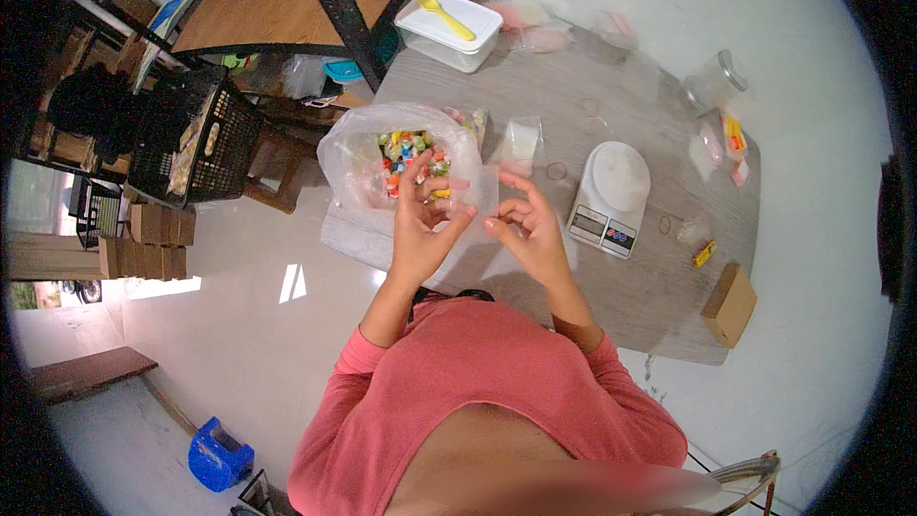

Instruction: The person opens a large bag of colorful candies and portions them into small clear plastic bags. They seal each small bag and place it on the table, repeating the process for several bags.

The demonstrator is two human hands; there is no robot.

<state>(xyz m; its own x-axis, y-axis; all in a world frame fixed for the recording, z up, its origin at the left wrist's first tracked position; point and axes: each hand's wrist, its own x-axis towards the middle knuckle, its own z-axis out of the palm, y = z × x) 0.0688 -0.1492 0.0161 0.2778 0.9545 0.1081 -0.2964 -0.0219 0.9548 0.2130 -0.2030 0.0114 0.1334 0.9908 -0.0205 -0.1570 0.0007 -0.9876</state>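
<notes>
Between my two hands is a small clear plastic bag, pinched at its edges. My left hand grips its left side, in front of a large translucent plastic bag. That larger bag stands wide at the mouth, and wrapped candies in many colours fill its bottom. My right hand holds the small bag's right side, with the fingers bent. A white digital kitchen scale stands to the right of my right hand, its round platform bare. Beyond the hands lies a flat clear packet with white contents.
A lidded plastic box with a yellow spoon on top stands at the table's far left. Along the wall side are a clear jar, a small yellow box and a cardboard box. Rubber bands lie about the grey wooden table.
</notes>
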